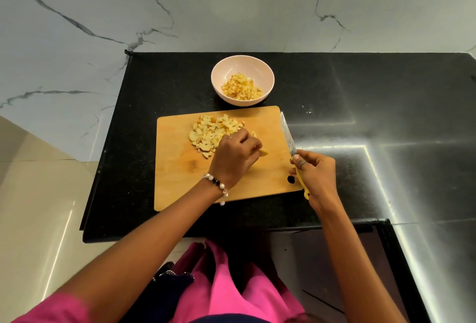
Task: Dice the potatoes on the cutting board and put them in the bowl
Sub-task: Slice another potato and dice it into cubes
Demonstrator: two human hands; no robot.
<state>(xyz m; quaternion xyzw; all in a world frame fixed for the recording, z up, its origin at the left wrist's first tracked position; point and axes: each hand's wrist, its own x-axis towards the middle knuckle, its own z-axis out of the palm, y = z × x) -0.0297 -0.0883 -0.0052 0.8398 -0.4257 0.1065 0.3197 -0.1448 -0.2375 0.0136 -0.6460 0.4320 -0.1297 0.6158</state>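
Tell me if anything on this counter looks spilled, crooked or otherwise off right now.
Nothing stands out. The diced potato sits in one pile on the cutting board and the rest inside the pink bowl, with none visible on the black counter. The right hand holds the yellow-handled knife at the board's right edge.

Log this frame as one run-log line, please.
stage: dicing | left hand: grips potato piece on cutting board | right hand: grips knife, raised beside board | bowl: part-filled
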